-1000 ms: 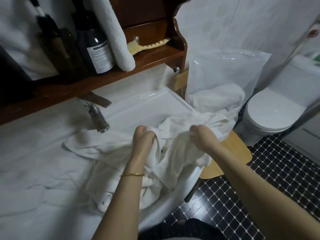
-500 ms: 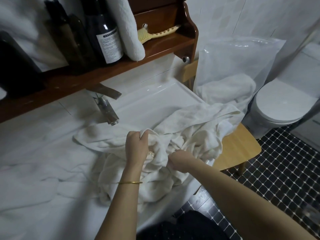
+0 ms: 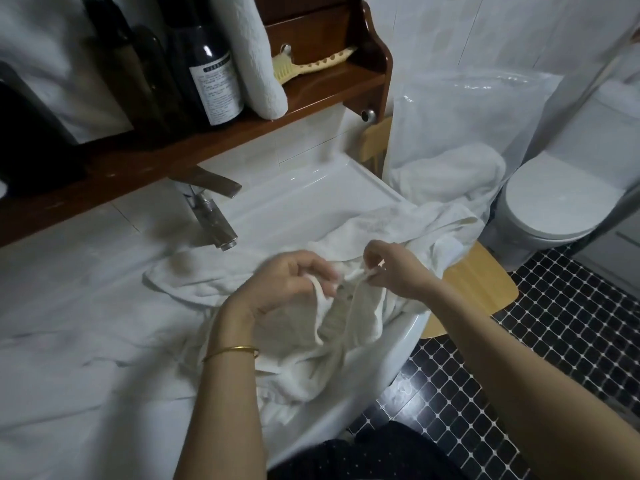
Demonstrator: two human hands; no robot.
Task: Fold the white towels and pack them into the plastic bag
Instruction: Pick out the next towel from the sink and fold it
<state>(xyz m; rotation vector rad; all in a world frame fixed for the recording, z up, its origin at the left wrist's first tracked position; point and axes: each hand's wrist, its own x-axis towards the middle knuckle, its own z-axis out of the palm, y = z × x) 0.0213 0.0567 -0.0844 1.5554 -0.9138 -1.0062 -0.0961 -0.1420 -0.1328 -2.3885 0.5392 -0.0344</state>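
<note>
Both hands pinch the hem of a crumpled white towel point(image 3: 346, 327) on the surface point(image 3: 86, 341), left hand point(image 3: 287, 282) beside right hand point(image 3: 394, 268); the plastic bag point(image 3: 464, 126) stands behind on a wooden chair point(image 3: 478, 282), another towel point(image 3: 446, 174) inside.

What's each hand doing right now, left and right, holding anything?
Left hand: closed, pinching an edge of the white towel.
Right hand: closed, pinching the same towel's edge beside it.

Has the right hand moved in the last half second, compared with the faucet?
Yes. The right hand has risen from low in the towel pile and shifted rightward, farther from the faucet.
</note>
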